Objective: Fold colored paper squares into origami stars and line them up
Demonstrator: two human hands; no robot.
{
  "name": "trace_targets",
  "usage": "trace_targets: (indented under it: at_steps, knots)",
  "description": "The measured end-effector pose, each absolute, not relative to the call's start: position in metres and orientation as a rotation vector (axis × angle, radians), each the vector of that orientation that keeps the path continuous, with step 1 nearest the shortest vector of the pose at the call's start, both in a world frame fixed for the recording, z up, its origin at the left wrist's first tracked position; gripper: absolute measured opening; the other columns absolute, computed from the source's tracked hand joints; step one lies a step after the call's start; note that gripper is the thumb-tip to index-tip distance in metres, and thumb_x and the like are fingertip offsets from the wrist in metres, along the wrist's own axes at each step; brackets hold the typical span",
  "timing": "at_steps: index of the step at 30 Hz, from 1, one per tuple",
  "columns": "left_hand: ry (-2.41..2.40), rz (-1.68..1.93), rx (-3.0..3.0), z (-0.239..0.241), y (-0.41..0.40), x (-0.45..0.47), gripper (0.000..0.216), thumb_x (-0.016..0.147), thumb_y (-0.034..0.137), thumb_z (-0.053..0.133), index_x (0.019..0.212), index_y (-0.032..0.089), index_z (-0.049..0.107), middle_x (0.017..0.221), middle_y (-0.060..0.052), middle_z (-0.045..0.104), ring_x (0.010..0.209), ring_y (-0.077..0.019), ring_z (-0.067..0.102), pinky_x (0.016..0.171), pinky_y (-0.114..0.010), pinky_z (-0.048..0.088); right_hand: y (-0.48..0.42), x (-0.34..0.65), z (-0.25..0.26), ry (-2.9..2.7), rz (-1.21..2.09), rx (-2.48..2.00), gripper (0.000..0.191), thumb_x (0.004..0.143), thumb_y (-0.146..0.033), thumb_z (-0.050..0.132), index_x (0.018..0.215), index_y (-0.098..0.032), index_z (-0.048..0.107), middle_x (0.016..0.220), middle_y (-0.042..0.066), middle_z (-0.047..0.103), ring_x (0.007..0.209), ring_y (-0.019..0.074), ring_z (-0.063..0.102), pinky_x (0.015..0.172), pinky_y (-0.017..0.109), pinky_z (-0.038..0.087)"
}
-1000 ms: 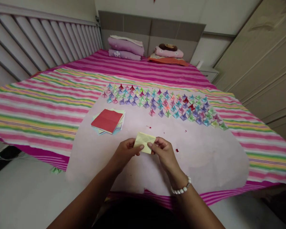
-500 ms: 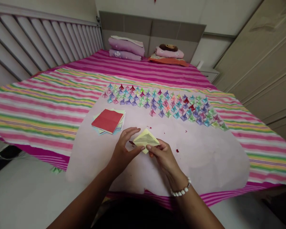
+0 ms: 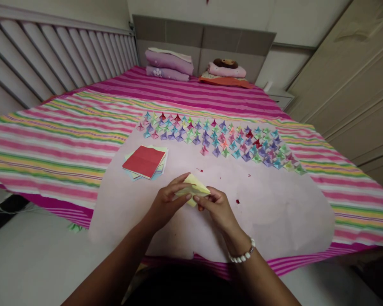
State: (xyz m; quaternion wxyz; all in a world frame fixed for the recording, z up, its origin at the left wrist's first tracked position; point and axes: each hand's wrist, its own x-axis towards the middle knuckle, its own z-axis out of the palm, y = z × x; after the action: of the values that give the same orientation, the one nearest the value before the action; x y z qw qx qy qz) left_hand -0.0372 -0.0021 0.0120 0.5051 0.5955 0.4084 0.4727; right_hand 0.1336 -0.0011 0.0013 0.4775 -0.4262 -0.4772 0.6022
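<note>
A folded piece of yellow origami paper (image 3: 198,183) is held between both hands, just above a large pale sheet (image 3: 191,233). My left hand (image 3: 167,202) grips its left side, with the fingers across the upper left part and the thumb at the lower edge. My right hand (image 3: 218,206) pinches its right and lower edge between thumb and fingers; a white bead bracelet (image 3: 242,256) is on that wrist. To the left lies a stack of square paper (image 3: 144,161) with a red sheet on top.
Several rows of small folded paper pieces (image 3: 217,140) in many colours stand along the sheet's far side. Dark red paper scraps (image 3: 238,201) lie on the sheet. Beyond are a striped bedspread (image 3: 57,140), folded purple bedding (image 3: 169,66) and a headboard (image 3: 204,38). A slatted rail (image 3: 60,59) runs along the left.
My left fingers have come in from beside the yellow paper and now lie across its left side. The paper has tilted slightly in my hands. My right hand keeps its pinch.
</note>
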Motion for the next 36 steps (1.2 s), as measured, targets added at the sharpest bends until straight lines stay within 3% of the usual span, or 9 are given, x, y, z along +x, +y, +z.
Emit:
trace_targets:
  at_steps: [2,5,12,16,23,27,32,36]
  knots:
    - [0.97,1.113,1.391,0.015,-0.002,-0.036,0.017,0.079,0.028,0.065,0.092,0.022,0.074,0.124,-0.008,0.061,0.105,-0.0248,0.061,0.085,-0.037,0.051,-0.001,0.134,-0.001,-1.158,1.48,-1.036,0.017,0.065,-0.031,0.076,0.068,-0.018,0.067,0.048,-0.004,0.057,0.045,0.0099,0.048,0.047,0.023,0.037]
    - [0.945,1.086,1.398,0.018,-0.003,-0.036,0.015,0.08,0.025,0.062,0.087,0.023,0.075,0.108,-0.007,0.065,0.089,-0.019,0.062,0.078,-0.032,0.051,-0.001,0.133,-0.004,-1.11,1.519,-1.002,0.014,0.067,-0.03,0.074,0.07,-0.018,0.068,0.049,-0.003,0.059,0.045,0.0101,0.049,0.048,0.023,0.037]
    - [0.875,1.009,1.425,0.026,-0.007,-0.038,0.023,0.075,0.027,0.069,0.097,0.023,0.074,0.103,-0.008,0.06,0.097,-0.021,0.059,0.081,-0.031,0.049,-0.004,0.131,0.002,-0.958,1.625,-0.961,0.006,0.066,-0.021,0.07,0.071,-0.017,0.07,0.054,-0.002,0.06,0.048,0.0099,0.049,0.05,0.023,0.037]
    - [1.042,1.016,1.43,0.028,-0.006,-0.035,0.019,0.081,0.034,0.062,0.087,0.022,0.076,0.093,-0.006,0.061,0.086,-0.0185,0.06,0.07,-0.028,0.05,-0.005,0.132,0.004,-0.883,1.728,-0.858,0.01,0.065,-0.021,0.068,0.073,-0.016,0.07,0.057,-0.001,0.062,0.051,0.0108,0.053,0.053,0.024,0.04]
    - [1.114,1.105,1.386,0.018,-0.005,-0.029,0.01,0.073,0.028,0.071,0.079,0.02,0.074,0.085,-0.003,0.065,0.081,-0.0171,0.062,0.066,-0.025,0.048,-0.002,0.131,0.001,-0.978,1.658,-0.927,0.019,0.066,-0.032,0.078,0.07,-0.016,0.067,0.058,-0.002,0.061,0.049,0.0089,0.052,0.05,0.022,0.036]
    - [1.156,1.154,1.133,0.018,-0.005,-0.028,0.033,0.068,0.03,0.075,0.099,0.018,0.068,0.077,-0.002,0.068,0.07,-0.0163,0.062,0.062,-0.026,0.049,-0.002,0.13,0.001,-0.969,1.61,-0.99,0.021,0.069,-0.034,0.075,0.065,-0.017,0.063,0.049,-0.003,0.059,0.046,0.0101,0.05,0.049,0.023,0.035]
    - [1.139,1.24,0.908,0.014,-0.004,-0.023,0.066,0.074,0.036,0.071,0.133,0.017,0.047,0.068,0.002,0.066,0.071,-0.0157,0.063,0.07,-0.028,0.048,-0.003,0.126,0.0,-0.901,1.584,-0.958,0.02,0.07,-0.033,0.074,0.067,-0.018,0.063,0.052,-0.002,0.062,0.048,0.0114,0.053,0.051,0.024,0.039]
    - [0.972,1.219,0.841,0.013,-0.008,-0.01,0.062,0.063,0.031,0.079,0.118,0.013,0.057,0.082,-0.002,0.069,0.075,-0.0161,0.062,0.072,-0.029,0.047,-0.003,0.123,-0.002,-0.916,1.485,-0.973,0.019,0.073,-0.035,0.073,0.069,-0.018,0.063,0.053,-0.002,0.06,0.051,0.0125,0.054,0.054,0.026,0.041]
